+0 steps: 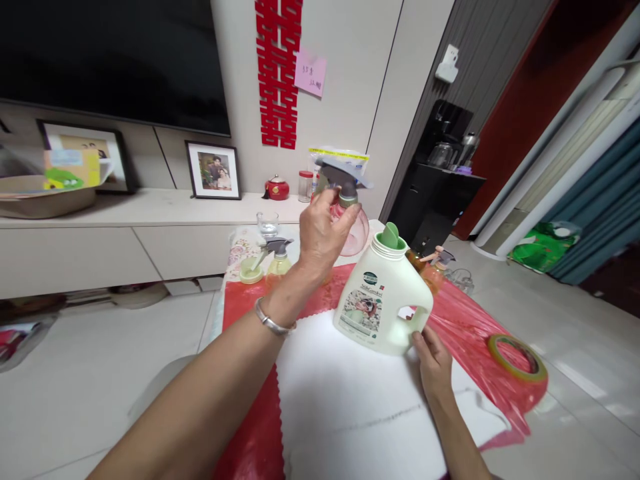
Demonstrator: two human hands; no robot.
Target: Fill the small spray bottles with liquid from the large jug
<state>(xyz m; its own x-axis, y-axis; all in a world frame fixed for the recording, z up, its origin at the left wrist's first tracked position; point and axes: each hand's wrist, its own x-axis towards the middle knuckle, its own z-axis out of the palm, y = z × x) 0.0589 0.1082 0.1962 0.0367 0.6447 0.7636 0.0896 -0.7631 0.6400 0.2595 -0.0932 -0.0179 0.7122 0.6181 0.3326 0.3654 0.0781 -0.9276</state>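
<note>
My left hand [323, 230] is raised above the table, closed around the neck of a pink spray bottle [357, 230] with a grey trigger head [340, 177]. My right hand [434, 357] rests low on the table, its fingers touching the base of a pale green detergent jug [377, 303] by the handle. The jug stands upright on a white cloth [350, 400] and its green spout [390, 235] is uncapped. A silver bracelet sits on my left wrist.
A red sheet [470, 327] covers the table under the cloth. A yellow spray bottle [278, 260] with a round lid beside it, an amber spray bottle [434, 267], a glass [268, 223] and a tape roll [517, 357] lie around. A TV cabinet [125, 233] stands behind.
</note>
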